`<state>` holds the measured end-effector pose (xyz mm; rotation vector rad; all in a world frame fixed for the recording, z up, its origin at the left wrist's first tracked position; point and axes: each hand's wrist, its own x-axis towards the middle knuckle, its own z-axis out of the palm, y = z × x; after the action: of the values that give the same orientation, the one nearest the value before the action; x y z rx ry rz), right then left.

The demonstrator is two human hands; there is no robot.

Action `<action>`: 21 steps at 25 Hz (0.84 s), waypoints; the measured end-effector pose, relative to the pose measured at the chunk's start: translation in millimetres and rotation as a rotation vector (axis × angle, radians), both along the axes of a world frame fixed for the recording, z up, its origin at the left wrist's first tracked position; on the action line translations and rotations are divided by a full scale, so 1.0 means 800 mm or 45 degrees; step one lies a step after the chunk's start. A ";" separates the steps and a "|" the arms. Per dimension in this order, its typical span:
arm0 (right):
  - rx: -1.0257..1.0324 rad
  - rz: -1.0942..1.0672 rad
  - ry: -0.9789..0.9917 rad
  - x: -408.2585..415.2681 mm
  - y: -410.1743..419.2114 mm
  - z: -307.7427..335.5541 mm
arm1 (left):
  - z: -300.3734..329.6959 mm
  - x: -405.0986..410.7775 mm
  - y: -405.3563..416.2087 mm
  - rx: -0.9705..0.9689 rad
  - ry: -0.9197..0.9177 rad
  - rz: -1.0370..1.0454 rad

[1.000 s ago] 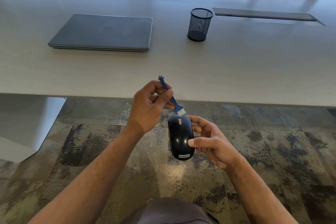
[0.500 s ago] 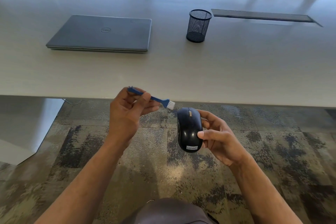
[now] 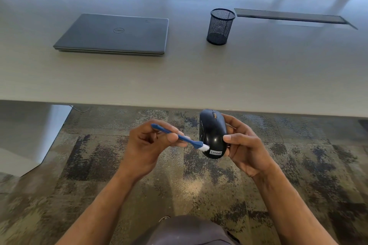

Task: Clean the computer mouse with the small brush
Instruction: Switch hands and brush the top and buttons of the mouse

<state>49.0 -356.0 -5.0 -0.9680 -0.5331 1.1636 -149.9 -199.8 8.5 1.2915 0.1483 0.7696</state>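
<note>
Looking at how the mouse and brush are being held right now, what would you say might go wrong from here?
1. The right hand grips the glossy black computer mouse by its edges over patterned carpet, beyond the table edge; a slip would probably drop it.
2. The left hand pinches the small blue brush mid-handle; hard strokes could twist it loose.

You hold a glossy black mouse [image 3: 212, 135] with a white label; the brush [image 3: 180, 137] meeting it has a blue handle and white bristles. Beyond your grip: pale grey table [image 3: 258, 77], grey laptop [image 3: 115, 35], black mesh cup [image 3: 220, 26]. Below it, carpet [image 3: 99, 157] mottled tan, grey and black.
</note>
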 end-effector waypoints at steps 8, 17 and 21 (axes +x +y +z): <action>-0.039 -0.014 -0.041 -0.004 -0.002 0.000 | -0.017 0.000 0.008 -0.034 0.179 0.305; -0.040 0.029 -0.046 -0.011 0.003 0.001 | -0.016 -0.010 0.007 0.009 0.110 0.179; -0.058 0.051 -0.046 -0.014 0.004 0.000 | -0.020 0.002 0.008 -0.081 0.202 0.330</action>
<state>37.9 -352.8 -5.1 -1.0229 -0.5591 1.2002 -148.3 -193.1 -7.6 1.2868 0.4720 0.8739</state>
